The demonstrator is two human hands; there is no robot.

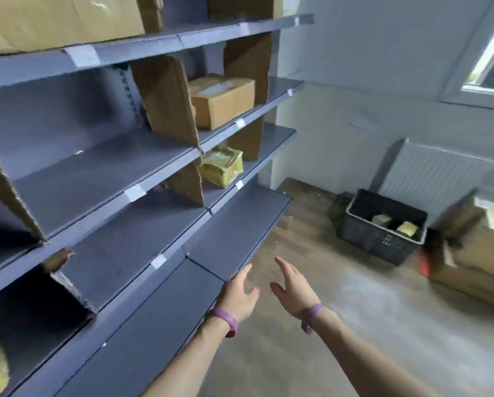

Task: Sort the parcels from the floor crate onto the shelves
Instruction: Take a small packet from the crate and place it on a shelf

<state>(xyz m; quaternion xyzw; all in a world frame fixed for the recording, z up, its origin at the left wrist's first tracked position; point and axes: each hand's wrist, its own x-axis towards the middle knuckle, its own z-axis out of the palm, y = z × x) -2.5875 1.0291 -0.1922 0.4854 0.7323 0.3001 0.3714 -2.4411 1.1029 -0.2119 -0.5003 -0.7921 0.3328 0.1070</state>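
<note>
Holding nothing, left grip (237,293) and right grip (293,287) wide, I'd take the small, light-looking yellow wrapped parcel (408,228) by its sides.

No legible text, number or brand made out anywhere in frame.
White label strips (84,55) seen on front edges of grey shelves (97,173), upper left to centre right; print, if any, too blurred to be read.
Pale shipping label (217,87) noted on top of cardboard box (225,107), centre of frame; wording not resolved.
Yellowish wrapped parcel (222,166), just below box: no print made out.
Faint pale marks (387,239) seen on front wall of black crate (360,232), right of frame; unreadable.
</note>
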